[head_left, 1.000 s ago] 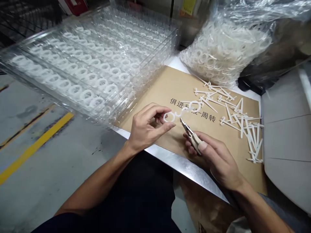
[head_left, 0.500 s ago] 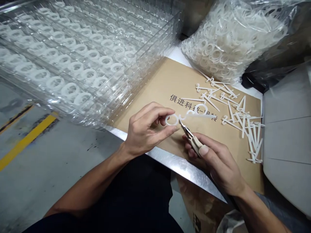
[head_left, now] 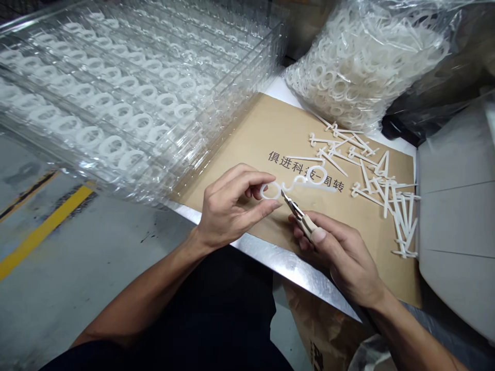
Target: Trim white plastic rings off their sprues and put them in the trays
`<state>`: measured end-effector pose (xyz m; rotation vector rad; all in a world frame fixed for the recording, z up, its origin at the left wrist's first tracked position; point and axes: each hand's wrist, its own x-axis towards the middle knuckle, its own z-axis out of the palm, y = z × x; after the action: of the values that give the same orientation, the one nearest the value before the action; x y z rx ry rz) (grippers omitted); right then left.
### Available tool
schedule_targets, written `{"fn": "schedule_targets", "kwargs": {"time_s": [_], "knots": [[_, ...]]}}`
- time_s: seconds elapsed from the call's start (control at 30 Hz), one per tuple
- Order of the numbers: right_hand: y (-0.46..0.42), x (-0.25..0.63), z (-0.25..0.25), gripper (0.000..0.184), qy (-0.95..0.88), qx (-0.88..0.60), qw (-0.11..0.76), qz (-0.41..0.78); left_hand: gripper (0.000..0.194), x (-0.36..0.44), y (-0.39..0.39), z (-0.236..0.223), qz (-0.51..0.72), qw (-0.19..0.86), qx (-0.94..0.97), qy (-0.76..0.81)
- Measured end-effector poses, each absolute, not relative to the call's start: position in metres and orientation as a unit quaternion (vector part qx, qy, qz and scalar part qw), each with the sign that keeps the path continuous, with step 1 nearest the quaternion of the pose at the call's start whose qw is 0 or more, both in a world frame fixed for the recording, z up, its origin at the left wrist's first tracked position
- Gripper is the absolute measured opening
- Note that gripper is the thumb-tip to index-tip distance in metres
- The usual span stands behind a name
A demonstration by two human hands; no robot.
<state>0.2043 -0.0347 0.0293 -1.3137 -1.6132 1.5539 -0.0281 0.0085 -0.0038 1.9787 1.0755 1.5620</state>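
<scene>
Between thumb and fingers, my left hand (head_left: pixel 237 206) pinches a white plastic ring (head_left: pixel 270 191) by its left side. A thin curved runner (head_left: pixel 297 182) extends right from the ring toward a second white ring (head_left: pixel 317 175); whether they are still joined at the cutter I cannot tell. My right hand (head_left: pixel 344 252) is wrapped round nippers (head_left: pixel 303 216) with beige grips. Their metal tips are at the right edge of the held ring. Several loose white sprue pieces (head_left: pixel 386 190) lie on the brown cardboard (head_left: pixel 240 149) to the right.
Stacked clear trays (head_left: pixel 232 82) with rows of white rings stand at the left. At the back, a clear plastic bag (head_left: pixel 367 62) is full of similar rings. A grey panel (head_left: pixel 456 216) borders the right side. The metal table edge (head_left: pixel 286 263) runs in front of me.
The nipper tips have shifted slightly left, closer to the held ring's edge. Both hands otherwise keep nearly the same pose, and the view has moved a little.
</scene>
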Motion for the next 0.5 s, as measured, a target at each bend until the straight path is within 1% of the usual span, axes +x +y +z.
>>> {"fn": "schedule_targets", "kwargs": {"time_s": [0.5], "knots": [[-0.0351, 0.2047, 0.0286, 0.033, -0.602, -0.488, 0.269, 0.572, 0.026, -0.0275, 0.0087, -0.0033, 0.551, 0.192, 0.717, 0.383]]}}
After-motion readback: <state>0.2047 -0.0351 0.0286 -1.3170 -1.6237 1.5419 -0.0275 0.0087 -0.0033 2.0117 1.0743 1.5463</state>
